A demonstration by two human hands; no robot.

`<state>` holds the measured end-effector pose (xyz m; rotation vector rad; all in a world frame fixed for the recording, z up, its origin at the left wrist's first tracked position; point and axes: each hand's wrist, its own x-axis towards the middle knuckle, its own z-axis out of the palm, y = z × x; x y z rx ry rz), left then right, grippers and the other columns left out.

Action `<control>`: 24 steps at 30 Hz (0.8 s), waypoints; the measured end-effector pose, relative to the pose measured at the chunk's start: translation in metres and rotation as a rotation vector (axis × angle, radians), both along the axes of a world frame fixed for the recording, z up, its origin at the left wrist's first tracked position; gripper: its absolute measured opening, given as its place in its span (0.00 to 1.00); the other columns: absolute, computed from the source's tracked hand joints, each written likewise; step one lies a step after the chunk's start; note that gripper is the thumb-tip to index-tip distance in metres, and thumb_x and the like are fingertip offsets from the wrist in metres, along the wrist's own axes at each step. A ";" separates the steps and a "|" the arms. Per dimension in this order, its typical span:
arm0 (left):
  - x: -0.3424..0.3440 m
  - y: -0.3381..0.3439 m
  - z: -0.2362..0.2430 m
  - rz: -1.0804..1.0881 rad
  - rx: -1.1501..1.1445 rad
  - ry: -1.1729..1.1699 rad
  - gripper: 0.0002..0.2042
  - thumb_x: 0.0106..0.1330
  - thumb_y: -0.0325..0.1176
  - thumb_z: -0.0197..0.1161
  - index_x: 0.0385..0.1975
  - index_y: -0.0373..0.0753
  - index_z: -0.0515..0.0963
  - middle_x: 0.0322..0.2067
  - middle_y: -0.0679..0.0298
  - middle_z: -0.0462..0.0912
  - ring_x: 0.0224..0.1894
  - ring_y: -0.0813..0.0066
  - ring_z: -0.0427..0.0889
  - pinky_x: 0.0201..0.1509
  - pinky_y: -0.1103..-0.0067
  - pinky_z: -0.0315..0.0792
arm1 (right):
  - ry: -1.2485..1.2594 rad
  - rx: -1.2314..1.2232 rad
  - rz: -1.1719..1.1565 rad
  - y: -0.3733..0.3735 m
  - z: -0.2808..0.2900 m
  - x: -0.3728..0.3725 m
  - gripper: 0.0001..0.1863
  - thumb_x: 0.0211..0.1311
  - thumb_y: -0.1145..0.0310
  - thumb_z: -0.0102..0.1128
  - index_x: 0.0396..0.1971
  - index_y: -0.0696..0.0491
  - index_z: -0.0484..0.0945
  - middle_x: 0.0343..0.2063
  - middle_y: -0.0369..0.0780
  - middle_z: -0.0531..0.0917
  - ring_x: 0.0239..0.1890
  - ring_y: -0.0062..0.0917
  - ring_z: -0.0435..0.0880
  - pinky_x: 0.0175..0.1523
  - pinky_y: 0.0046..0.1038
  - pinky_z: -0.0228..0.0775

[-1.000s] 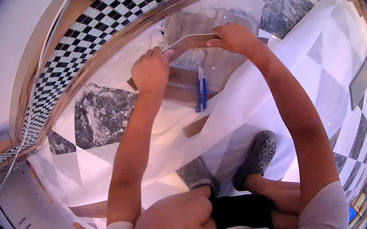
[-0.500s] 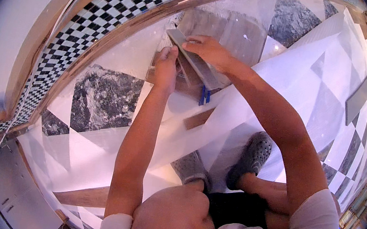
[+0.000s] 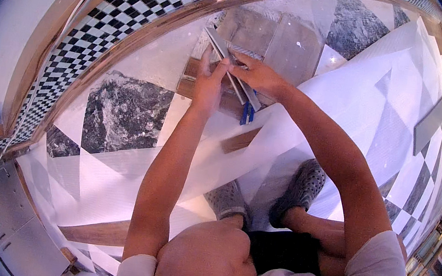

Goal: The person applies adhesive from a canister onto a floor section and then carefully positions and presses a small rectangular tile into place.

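From my distant seat I have the narrow, grey-edged plank strips (image 3: 217,41) just above centre frame, slanting down to the right with their lower ends slightly apart. The left hand (image 3: 211,75) pinches them, thumb laid over and forefinger standing off to the left; the right hand (image 3: 257,76) grips from the other side, fingers bent around the edge.

And what a crowd around them! Right under the lower ends sits a blue-handled utility knife (image 3: 245,114), with dark-brown wood-look pieces (image 3: 186,87) lying left of it. Grey-brown wood-look planks (image 3: 294,44) cover the floor at upper centre. A white translucent sheet (image 3: 349,99) sweeps diagonally across, past a short brown wood-look offcut (image 3: 240,140) and the grey perforated clogs (image 3: 304,189). A black-and-white marbled tile (image 3: 126,117) shows at centre left; small checkered mosaic (image 3: 105,18) curves across the upper left; a flat grey board (image 3: 431,124) lies far right.

Now the hard bits: the strips hide the knife's upper part, and I can't tell whether they join behind the hands. Most of the left hand's other fingers are out of sight, so I can't call them. The grey cabinet (image 3: 15,217) at lower left is cut off by the dark rim.
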<state>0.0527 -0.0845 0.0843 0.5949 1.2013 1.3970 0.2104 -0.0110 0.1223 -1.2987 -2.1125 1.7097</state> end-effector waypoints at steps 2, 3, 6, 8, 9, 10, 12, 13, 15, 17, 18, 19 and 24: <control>0.004 -0.006 0.008 -0.033 -0.014 -0.111 0.29 0.77 0.37 0.59 0.76 0.50 0.59 0.52 0.63 0.77 0.53 0.71 0.80 0.51 0.71 0.79 | 0.042 0.080 0.062 -0.006 -0.002 0.010 0.50 0.70 0.37 0.57 0.78 0.56 0.53 0.68 0.56 0.70 0.69 0.40 0.72 0.72 0.33 0.61; 0.004 -0.006 0.006 -0.051 -0.005 0.000 0.29 0.77 0.36 0.58 0.76 0.49 0.60 0.53 0.63 0.78 0.54 0.71 0.79 0.52 0.72 0.78 | 0.055 0.185 0.071 -0.011 -0.015 0.014 0.49 0.70 0.38 0.57 0.78 0.56 0.52 0.66 0.56 0.72 0.66 0.40 0.75 0.70 0.34 0.64; -0.008 -0.009 0.005 -0.138 0.014 0.387 0.28 0.77 0.33 0.57 0.76 0.46 0.62 0.55 0.57 0.79 0.55 0.69 0.80 0.58 0.72 0.76 | 0.059 0.218 0.092 -0.014 -0.013 0.020 0.47 0.71 0.43 0.58 0.78 0.56 0.50 0.58 0.54 0.79 0.53 0.36 0.83 0.62 0.34 0.73; -0.024 -0.014 0.020 -0.254 0.008 0.704 0.29 0.77 0.33 0.55 0.76 0.42 0.60 0.58 0.49 0.81 0.55 0.62 0.82 0.62 0.69 0.73 | 0.032 0.143 0.125 -0.010 0.004 0.026 0.46 0.72 0.47 0.59 0.78 0.57 0.51 0.51 0.50 0.82 0.45 0.32 0.85 0.55 0.33 0.77; -0.037 -0.017 0.009 -0.272 0.008 0.814 0.28 0.77 0.33 0.54 0.75 0.42 0.60 0.53 0.42 0.83 0.54 0.58 0.84 0.62 0.66 0.73 | 0.016 0.108 0.157 -0.004 0.017 0.032 0.45 0.72 0.48 0.59 0.78 0.57 0.51 0.47 0.48 0.83 0.41 0.30 0.85 0.52 0.32 0.78; -0.046 -0.021 0.014 -0.319 -0.017 0.891 0.27 0.76 0.33 0.54 0.75 0.41 0.61 0.52 0.41 0.83 0.54 0.56 0.84 0.61 0.66 0.74 | -0.002 0.072 0.188 0.003 0.030 0.038 0.44 0.72 0.50 0.60 0.78 0.58 0.52 0.43 0.46 0.84 0.37 0.27 0.85 0.49 0.31 0.79; -0.057 -0.025 0.028 -0.421 -0.053 1.030 0.26 0.76 0.32 0.54 0.73 0.40 0.63 0.51 0.40 0.83 0.54 0.51 0.84 0.60 0.65 0.74 | 0.032 -0.093 0.279 0.023 0.047 0.056 0.45 0.71 0.49 0.62 0.77 0.58 0.54 0.41 0.46 0.85 0.36 0.26 0.85 0.44 0.30 0.81; -0.074 -0.030 0.020 -0.432 0.052 1.150 0.23 0.77 0.31 0.53 0.70 0.39 0.66 0.48 0.39 0.84 0.50 0.48 0.86 0.56 0.64 0.76 | 0.051 -0.176 0.330 0.029 0.058 0.061 0.45 0.70 0.49 0.62 0.76 0.58 0.55 0.40 0.45 0.86 0.36 0.26 0.86 0.42 0.29 0.82; -0.076 -0.030 0.039 -0.541 -0.045 0.908 0.22 0.77 0.29 0.53 0.69 0.38 0.68 0.47 0.40 0.84 0.49 0.49 0.87 0.55 0.64 0.77 | 0.037 -0.374 0.291 0.036 0.079 0.083 0.45 0.68 0.48 0.65 0.75 0.60 0.58 0.41 0.47 0.86 0.34 0.26 0.86 0.36 0.28 0.83; -0.091 -0.033 0.046 -0.562 0.133 0.986 0.18 0.76 0.27 0.56 0.64 0.36 0.74 0.46 0.48 0.86 0.46 0.62 0.88 0.54 0.69 0.78 | 0.111 -0.530 0.243 0.035 0.086 0.100 0.49 0.62 0.44 0.69 0.71 0.64 0.61 0.41 0.52 0.86 0.28 0.28 0.88 0.25 0.26 0.82; -0.098 -0.037 0.041 -0.638 0.068 0.836 0.18 0.75 0.30 0.58 0.62 0.35 0.75 0.45 0.52 0.87 0.46 0.66 0.87 0.54 0.71 0.78 | 0.104 -0.607 0.247 0.033 0.092 0.109 0.50 0.61 0.43 0.68 0.71 0.64 0.62 0.40 0.52 0.86 0.28 0.28 0.87 0.24 0.27 0.82; -0.097 -0.036 0.052 -0.714 0.003 0.680 0.17 0.75 0.33 0.60 0.61 0.34 0.77 0.45 0.56 0.87 0.47 0.70 0.86 0.55 0.73 0.77 | 0.096 -0.686 0.247 0.029 0.106 0.118 0.50 0.61 0.42 0.67 0.71 0.65 0.62 0.39 0.53 0.86 0.27 0.28 0.87 0.23 0.27 0.81; -0.087 -0.048 0.069 -0.908 0.017 0.433 0.15 0.70 0.34 0.67 0.50 0.30 0.83 0.42 0.60 0.88 0.46 0.74 0.85 0.56 0.74 0.77 | 0.111 -1.125 0.175 -0.002 0.158 0.156 0.54 0.58 0.41 0.68 0.72 0.66 0.58 0.38 0.58 0.86 0.19 0.28 0.85 0.15 0.23 0.75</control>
